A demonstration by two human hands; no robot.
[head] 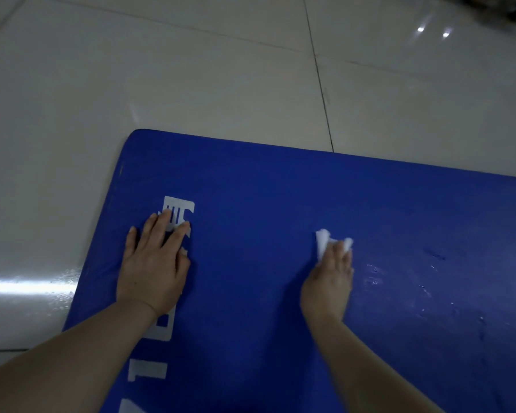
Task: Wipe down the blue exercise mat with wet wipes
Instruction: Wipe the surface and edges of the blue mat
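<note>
On the far left is the shiny tiled floor (57, 144), with a bright streak of light on it. Next comes the blue mat (251, 189). It lies flat on the floor, and you can see its far left corner and far edge. The rest runs out of view to the right and toward you.

Your left hand (152, 263) lies flat on the mat near its left edge. The fingers are straight and a little spread, and they hold nothing. They rest on top of the white printed letters (178, 210). Keep this hand pressing down, so the mat does not slide on the smooth floor.

In the middle of the mat is your right hand (329, 278). Its fingers press down on a bunched white wet wipe (322, 242), and bits of the wipe stick out past the fingertips. From here I cannot tell if the fingers are curled round it or just flat on top.

To the right of that hand the mat has small shiny wet spots (399, 281), so that part looks wiped already. The part between your two hands looks dry. I think you should rub there next, in long, slow strokes that overlap. Open the wipe out flatter so it covers more. Go right up to the far edge and the corner too.
</note>
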